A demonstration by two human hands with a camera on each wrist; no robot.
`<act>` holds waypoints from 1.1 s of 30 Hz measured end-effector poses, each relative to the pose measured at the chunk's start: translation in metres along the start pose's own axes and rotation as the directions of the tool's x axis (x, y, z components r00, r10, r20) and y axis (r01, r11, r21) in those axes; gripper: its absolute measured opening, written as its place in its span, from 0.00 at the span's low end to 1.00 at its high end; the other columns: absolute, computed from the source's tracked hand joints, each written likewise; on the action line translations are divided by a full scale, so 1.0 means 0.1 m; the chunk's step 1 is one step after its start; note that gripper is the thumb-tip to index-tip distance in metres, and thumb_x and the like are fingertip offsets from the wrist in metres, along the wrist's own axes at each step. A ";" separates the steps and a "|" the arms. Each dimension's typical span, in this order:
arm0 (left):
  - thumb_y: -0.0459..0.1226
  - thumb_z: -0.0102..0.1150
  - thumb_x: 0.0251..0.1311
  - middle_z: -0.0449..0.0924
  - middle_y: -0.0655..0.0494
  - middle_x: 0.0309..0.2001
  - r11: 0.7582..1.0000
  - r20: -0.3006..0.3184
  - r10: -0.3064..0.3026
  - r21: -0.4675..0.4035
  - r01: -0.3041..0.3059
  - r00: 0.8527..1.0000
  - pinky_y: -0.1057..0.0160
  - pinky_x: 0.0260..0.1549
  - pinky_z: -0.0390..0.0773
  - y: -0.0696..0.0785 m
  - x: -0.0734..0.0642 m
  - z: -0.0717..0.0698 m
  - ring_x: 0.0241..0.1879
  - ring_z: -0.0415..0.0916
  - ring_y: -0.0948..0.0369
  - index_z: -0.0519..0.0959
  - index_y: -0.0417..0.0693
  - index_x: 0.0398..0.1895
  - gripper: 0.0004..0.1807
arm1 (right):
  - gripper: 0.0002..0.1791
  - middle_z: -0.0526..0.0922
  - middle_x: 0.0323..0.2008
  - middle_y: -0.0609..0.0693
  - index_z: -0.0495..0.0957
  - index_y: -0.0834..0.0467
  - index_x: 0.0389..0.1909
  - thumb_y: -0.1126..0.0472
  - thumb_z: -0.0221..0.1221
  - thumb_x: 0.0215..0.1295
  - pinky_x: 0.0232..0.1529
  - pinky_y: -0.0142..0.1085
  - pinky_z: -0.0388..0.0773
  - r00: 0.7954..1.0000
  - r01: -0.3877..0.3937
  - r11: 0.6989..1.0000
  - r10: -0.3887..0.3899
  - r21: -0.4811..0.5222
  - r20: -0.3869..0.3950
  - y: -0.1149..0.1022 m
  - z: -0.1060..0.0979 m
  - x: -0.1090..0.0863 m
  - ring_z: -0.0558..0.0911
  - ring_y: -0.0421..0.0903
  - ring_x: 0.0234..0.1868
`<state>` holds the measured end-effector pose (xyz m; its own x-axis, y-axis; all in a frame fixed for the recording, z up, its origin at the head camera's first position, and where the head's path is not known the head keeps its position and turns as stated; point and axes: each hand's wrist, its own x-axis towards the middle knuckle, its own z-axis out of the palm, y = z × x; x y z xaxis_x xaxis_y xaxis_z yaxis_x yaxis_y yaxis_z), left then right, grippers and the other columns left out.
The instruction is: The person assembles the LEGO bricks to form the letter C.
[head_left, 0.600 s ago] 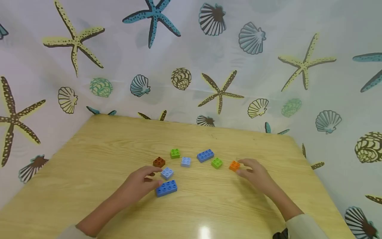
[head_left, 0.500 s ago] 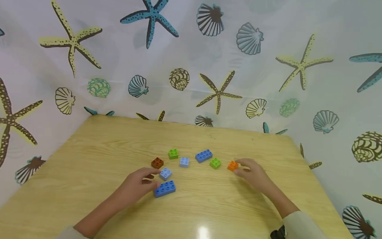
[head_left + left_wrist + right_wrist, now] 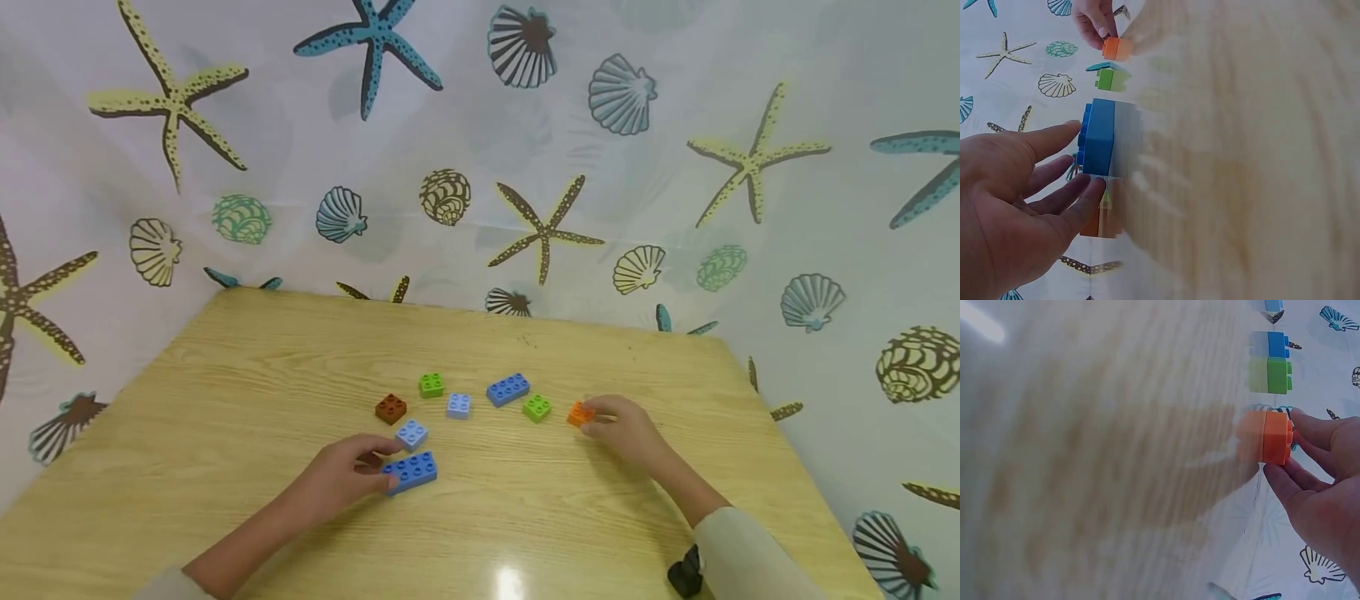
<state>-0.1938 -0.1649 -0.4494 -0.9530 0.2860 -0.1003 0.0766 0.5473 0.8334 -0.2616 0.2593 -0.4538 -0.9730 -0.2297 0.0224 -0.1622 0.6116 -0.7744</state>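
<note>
Desk [image 3: 480, 521], lower centre: a long blue brick [image 3: 415, 471], its long axis rising rightward; left hand [image 3: 347, 468] at its left end, fingers spread; pale-blue brick [image 3: 412, 435] just behind. Right of centre, the right hand [image 3: 628, 432] pinches an orange brick [image 3: 577, 414].

Wood-grain table [image 3: 525, 492] bearing toy bricks [image 3: 508, 389]

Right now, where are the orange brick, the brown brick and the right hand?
Orange brick [image 3: 1274, 438], right wrist view, side wall.
Brown brick [image 3: 391, 407], head view, studded top.
Right hand [image 3: 627, 429], head view, middle of the hand.
</note>
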 end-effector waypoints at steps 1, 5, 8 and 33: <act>0.41 0.70 0.61 0.80 0.51 0.59 1.000 0.001 -0.007 0.005 0.007 1.000 0.52 0.54 0.79 0.00 0.00 0.00 0.55 0.78 0.55 0.80 0.47 0.60 0.24 | 0.20 0.73 0.66 0.64 0.79 0.65 0.60 0.63 0.64 0.69 0.61 0.49 0.76 1.000 -0.003 1.000 0.003 0.000 -0.003 0.00 0.00 0.01 0.76 0.62 0.64; 0.41 0.72 0.59 0.82 0.52 0.56 0.999 0.000 -0.032 0.029 0.032 1.000 0.54 0.49 0.79 0.01 -0.02 0.01 0.50 0.79 0.58 0.80 0.46 0.59 0.25 | 0.19 0.74 0.66 0.64 0.80 0.65 0.58 0.65 0.64 0.68 0.60 0.49 0.78 1.000 -0.007 1.000 0.006 -0.022 -0.016 0.02 0.03 0.04 0.77 0.62 0.63; 0.39 0.72 0.58 0.82 0.52 0.55 0.999 0.000 -0.030 0.040 0.029 1.000 0.56 0.48 0.80 0.02 -0.02 0.01 0.48 0.79 0.59 0.80 0.44 0.58 0.24 | 0.19 0.75 0.65 0.63 0.80 0.65 0.57 0.65 0.64 0.67 0.58 0.48 0.79 1.000 -0.016 0.999 0.015 -0.039 -0.027 0.00 0.04 0.06 0.79 0.61 0.62; 0.36 0.71 0.59 0.83 0.54 0.50 0.998 0.054 -0.001 0.068 -0.003 0.999 0.56 0.45 0.80 0.08 0.02 0.07 0.45 0.78 0.61 0.83 0.44 0.56 0.21 | 0.13 0.79 0.58 0.62 0.83 0.64 0.50 0.69 0.63 0.66 0.55 0.46 0.81 0.999 -0.051 0.997 0.052 0.065 -0.016 -0.05 0.10 -0.02 0.80 0.62 0.59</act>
<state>-0.1931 -0.1538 -0.4467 -0.9360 0.3272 -0.1301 0.0989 0.5988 0.7948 -0.2570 0.2497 -0.4564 -0.9826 -0.1854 -0.0082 -0.1011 0.5719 -0.8141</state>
